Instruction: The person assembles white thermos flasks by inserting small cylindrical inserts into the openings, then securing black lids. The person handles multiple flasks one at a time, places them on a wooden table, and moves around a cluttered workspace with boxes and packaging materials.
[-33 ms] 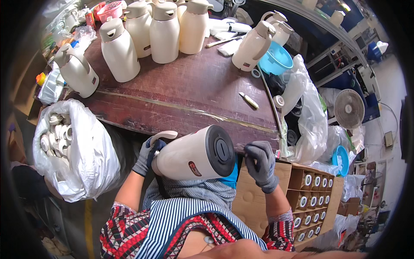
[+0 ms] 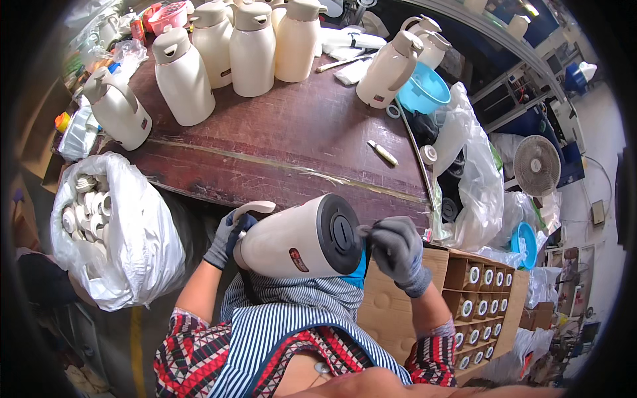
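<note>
Left grip [image 2: 224, 242] holds jug [image 2: 282, 242]; sack [image 2: 142, 239] holds white parts [image 2: 87, 213]

The table [image 2: 285, 132] has passage across its middle; the held jug [image 2: 284, 242] obstructs its near edge, standing jugs [image 2: 252, 63] its far left.

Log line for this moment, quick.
left hand: holding cream jug sideways; right hand: by its black base, contact unclear; table: jugs upright

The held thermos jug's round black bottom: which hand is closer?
Right. The right hand is close beside the black bottom, on its right; the left hand is at the other end of the thermos jug, by its handle.
</note>
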Demonstrator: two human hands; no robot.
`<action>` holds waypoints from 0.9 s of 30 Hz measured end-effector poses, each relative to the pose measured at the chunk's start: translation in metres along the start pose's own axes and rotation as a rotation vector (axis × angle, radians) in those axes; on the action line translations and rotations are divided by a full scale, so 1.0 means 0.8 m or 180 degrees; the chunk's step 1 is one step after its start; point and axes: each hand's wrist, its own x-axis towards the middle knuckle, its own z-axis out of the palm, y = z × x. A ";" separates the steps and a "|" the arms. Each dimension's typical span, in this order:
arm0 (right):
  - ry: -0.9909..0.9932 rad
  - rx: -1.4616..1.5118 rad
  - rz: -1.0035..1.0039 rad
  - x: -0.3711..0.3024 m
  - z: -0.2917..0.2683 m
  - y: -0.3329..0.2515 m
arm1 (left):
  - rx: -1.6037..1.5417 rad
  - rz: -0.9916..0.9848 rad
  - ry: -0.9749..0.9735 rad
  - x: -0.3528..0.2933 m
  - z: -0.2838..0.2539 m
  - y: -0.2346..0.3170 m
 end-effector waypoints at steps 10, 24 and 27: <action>-0.0965 -0.0315 -0.2119 0.052 -0.050 -0.046 | -0.0556 -0.1484 -0.1109 0.012 0.029 0.051; -0.0817 0.0487 -0.1932 0.056 -0.050 -0.063 | -0.0384 -0.1345 -0.1123 -0.002 0.033 0.056; -0.0855 0.0317 -0.1718 0.039 -0.054 -0.065 | -0.0812 -0.1507 -0.1132 -0.016 0.083 0.125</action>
